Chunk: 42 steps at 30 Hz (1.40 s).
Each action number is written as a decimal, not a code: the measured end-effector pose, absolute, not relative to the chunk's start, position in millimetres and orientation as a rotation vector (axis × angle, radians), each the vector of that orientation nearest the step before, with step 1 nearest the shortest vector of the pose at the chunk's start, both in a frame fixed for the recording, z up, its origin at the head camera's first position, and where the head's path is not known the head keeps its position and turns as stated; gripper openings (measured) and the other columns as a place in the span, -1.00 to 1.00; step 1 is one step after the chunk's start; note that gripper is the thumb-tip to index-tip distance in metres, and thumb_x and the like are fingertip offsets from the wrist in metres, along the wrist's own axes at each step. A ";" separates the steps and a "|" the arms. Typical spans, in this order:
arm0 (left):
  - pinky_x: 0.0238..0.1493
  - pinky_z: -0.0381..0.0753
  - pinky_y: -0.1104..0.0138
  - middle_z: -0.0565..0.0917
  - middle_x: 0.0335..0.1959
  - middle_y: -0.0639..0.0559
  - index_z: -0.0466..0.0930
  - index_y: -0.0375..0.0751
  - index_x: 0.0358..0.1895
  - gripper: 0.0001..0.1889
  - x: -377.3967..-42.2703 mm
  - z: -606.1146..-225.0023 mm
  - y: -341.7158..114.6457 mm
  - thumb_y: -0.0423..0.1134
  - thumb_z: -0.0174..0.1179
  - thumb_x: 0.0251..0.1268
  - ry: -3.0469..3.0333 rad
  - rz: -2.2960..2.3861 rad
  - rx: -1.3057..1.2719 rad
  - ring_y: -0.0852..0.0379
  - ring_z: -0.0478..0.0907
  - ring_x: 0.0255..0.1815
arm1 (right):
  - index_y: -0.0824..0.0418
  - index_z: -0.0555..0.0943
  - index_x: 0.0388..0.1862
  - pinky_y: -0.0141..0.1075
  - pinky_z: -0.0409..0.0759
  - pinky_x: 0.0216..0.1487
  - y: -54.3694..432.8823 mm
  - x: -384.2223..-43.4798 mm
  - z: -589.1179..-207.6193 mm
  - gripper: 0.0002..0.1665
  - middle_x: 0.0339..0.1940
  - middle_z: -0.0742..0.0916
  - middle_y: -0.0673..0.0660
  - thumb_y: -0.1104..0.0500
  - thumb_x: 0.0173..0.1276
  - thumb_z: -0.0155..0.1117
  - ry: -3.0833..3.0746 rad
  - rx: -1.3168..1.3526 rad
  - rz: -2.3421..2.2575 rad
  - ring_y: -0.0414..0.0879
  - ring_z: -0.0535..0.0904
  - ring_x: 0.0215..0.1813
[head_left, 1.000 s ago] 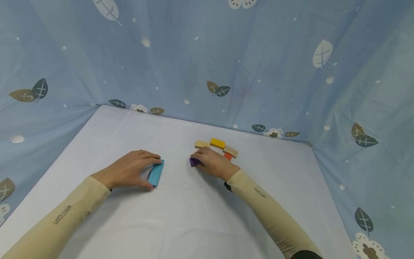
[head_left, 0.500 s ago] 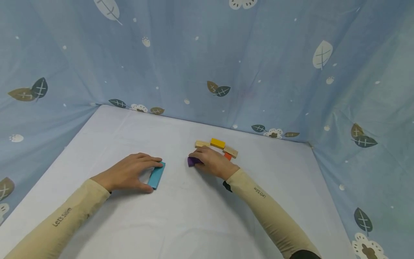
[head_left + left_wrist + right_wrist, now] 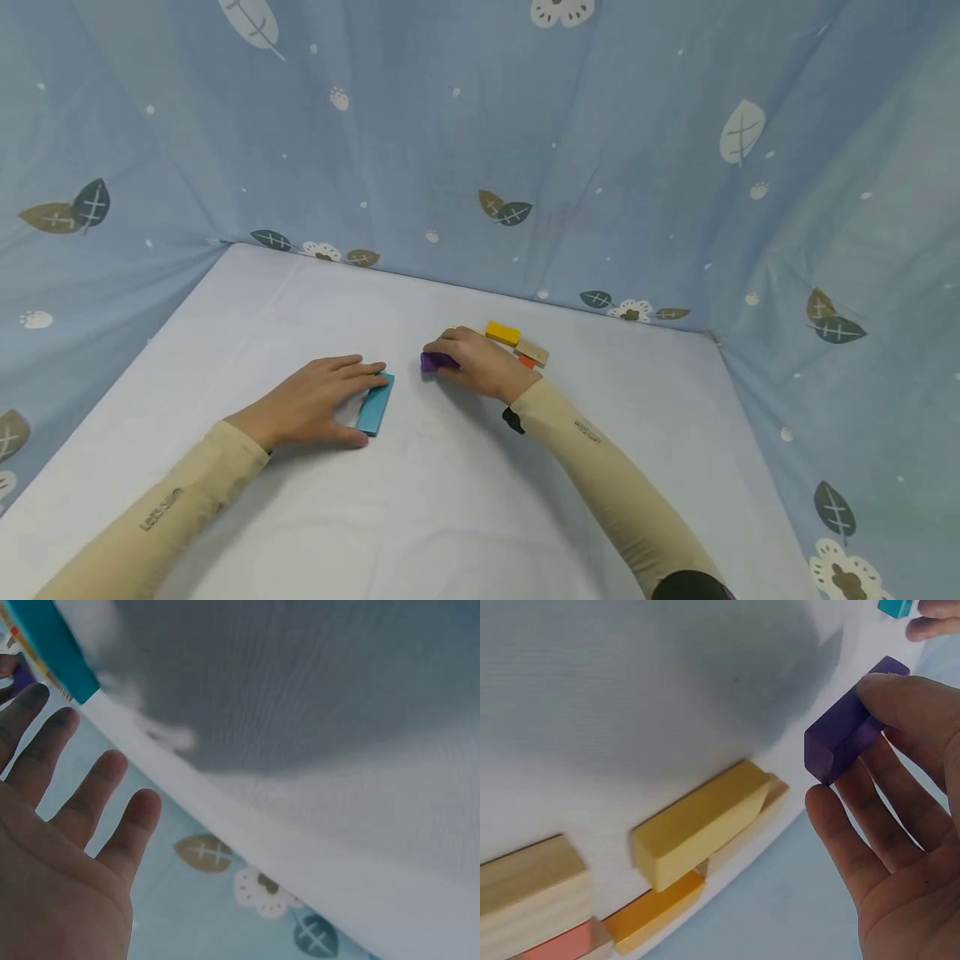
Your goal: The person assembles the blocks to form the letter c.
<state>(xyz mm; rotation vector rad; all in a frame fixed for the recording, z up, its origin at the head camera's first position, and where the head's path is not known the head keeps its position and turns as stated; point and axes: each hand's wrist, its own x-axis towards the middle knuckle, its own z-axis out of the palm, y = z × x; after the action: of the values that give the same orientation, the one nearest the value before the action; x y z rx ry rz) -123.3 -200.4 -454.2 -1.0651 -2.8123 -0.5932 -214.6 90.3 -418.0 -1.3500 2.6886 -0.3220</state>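
The right fingers (image 3: 853, 844) pinch the purple block (image 3: 845, 716); the left fingers (image 3: 97, 785), spread apart, frame the blue block (image 3: 376, 406) to its left. Both blocks have just shifted inward, narrowing their gap, apparently being drawn together.

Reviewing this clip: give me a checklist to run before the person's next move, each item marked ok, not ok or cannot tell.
1. Purple block secured: ok, the right hand pinches it.
2. Blue block secured: ok, the left hand spans it end to end.
3. Purple and blue blocks apart: ok, a gap shows in the head view.
4. Purple block lifted off the table: cannot tell.
5. Block group fully visible in the head view: not ok, the right hand hides part of it.
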 end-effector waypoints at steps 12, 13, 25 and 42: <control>0.28 0.44 -0.16 0.64 0.25 -0.02 0.71 -0.06 0.16 -0.36 -120.4 -445.9 -205.0 0.19 0.53 0.01 -2.751 -0.531 -1.120 -0.28 0.48 0.31 | 0.08 0.62 0.30 -0.36 0.49 0.31 61.9 -222.1 -419.6 -0.56 0.18 0.68 0.02 0.17 0.46 0.34 2.650 -1.367 -0.296 -0.11 0.54 0.23; 0.27 0.44 -0.16 0.64 0.26 -0.02 0.71 -0.06 0.15 -0.37 -120.4 -445.9 -205.1 0.18 0.52 0.02 -2.750 -0.531 -1.125 -0.28 0.49 0.31 | 0.09 0.63 0.29 -0.36 0.49 0.31 60.2 -222.5 -420.8 -0.56 0.18 0.68 0.03 0.18 0.45 0.34 2.650 -1.368 -0.293 -0.11 0.54 0.22; 0.27 0.44 -0.18 0.63 0.27 -0.03 0.72 -0.05 0.16 -0.41 -122.7 -444.7 -204.1 0.17 0.48 0.10 -2.764 -0.542 -1.140 -0.30 0.48 0.32 | 0.08 0.64 0.29 -0.39 0.47 0.31 49.8 -226.3 -434.4 -0.56 0.17 0.70 0.03 0.18 0.44 0.36 2.640 -1.363 -0.255 -0.13 0.56 0.21; 0.30 0.43 -0.17 0.61 0.29 -0.02 0.71 -0.05 0.18 -0.45 -123.0 -444.1 -202.2 0.14 0.45 0.17 -2.796 -0.580 -1.129 -0.32 0.46 0.33 | 0.08 0.64 0.29 -0.43 0.47 0.29 45.0 -221.5 -437.5 -0.56 0.19 0.69 0.01 0.22 0.45 0.34 2.658 -1.357 -0.289 -0.14 0.55 0.21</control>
<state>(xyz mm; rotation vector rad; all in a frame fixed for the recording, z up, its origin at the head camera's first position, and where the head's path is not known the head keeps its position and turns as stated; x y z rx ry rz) -123.0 -202.2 -444.1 -1.1293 -2.7960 -0.5804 -221.5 45.0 -437.5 -1.3566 2.6585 -0.2893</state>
